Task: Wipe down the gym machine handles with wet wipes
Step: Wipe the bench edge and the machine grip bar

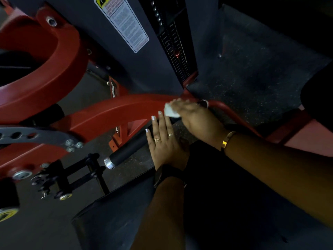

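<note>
Both hands are down at the gym machine. My right hand (195, 117) holds a white wet wipe (170, 111) and presses it where the red bar (126, 107) meets the top of the black handle (130, 149). My left hand (166, 143) lies flat on the handle, fingers straight, holding nothing. I think the wipe is soft, light and wet, so I bunch it in my fingers. The handle looks hard, so I can press firmly. My right arm reaches in from the right, its hand just past my left fingertips.
</note>
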The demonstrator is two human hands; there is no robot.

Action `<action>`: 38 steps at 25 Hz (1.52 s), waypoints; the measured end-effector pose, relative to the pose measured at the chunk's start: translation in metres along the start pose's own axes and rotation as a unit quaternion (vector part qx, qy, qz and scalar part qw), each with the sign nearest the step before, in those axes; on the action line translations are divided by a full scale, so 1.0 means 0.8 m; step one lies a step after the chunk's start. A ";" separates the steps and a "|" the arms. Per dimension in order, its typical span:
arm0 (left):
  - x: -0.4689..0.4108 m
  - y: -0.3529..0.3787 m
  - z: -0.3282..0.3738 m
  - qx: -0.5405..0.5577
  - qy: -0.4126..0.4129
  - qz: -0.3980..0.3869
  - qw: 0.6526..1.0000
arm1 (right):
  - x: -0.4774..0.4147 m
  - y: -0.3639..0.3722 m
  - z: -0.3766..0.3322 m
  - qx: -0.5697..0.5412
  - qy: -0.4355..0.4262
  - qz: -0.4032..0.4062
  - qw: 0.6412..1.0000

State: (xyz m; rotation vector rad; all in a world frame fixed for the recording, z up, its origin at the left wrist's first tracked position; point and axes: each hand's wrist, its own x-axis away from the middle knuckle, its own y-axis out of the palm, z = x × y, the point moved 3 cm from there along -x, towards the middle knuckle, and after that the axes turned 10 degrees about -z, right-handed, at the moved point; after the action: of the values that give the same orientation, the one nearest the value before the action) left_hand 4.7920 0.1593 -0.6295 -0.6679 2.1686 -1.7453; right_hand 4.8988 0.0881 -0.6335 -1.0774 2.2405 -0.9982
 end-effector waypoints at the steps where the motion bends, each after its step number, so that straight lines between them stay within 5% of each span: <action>1: 0.000 0.000 0.001 0.004 0.002 0.001 1.000 | 0.015 0.006 -0.004 0.012 -0.053 -0.004 0.999; 3: 0.000 -0.003 0.003 0.021 0.002 0.002 1.000 | 0.028 0.007 0.022 0.008 -0.040 -0.018 0.999; 7: -0.001 -0.002 0.003 0.032 -0.001 0.003 0.999 | 0.006 0.001 0.094 -0.085 0.302 -0.029 0.949; 9: 0.000 -0.002 0.003 0.029 -0.003 0.001 1.000 | -0.009 0.003 0.079 -0.133 0.375 -0.002 0.917; 14: 0.001 -0.002 0.003 0.032 0.005 0.005 0.999 | 0.013 0.023 -0.010 -0.104 0.169 0.034 0.980; 19: 0.002 -0.006 0.005 0.048 -0.001 0.005 0.999 | 0.000 0.013 0.089 -0.064 0.381 -0.055 0.921; 25: 0.002 -0.004 0.004 0.034 0.002 0.012 0.999 | 0.004 0.013 0.020 -0.065 0.258 0.003 0.964; 30: 0.003 -0.002 0.004 0.052 -0.001 0.018 0.998 | -0.009 0.020 0.081 -0.094 0.415 -0.040 0.904; 38: 0.000 0.008 -0.001 -0.016 0.007 0.045 0.999 | 0.034 0.049 -0.054 -0.113 0.165 0.161 0.966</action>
State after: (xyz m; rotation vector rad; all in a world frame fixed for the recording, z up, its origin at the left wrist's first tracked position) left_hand 4.7904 0.1608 -0.6356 -0.5581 2.2046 -1.6767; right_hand 4.8361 0.1011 -0.6385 -0.6293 2.7440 -0.8448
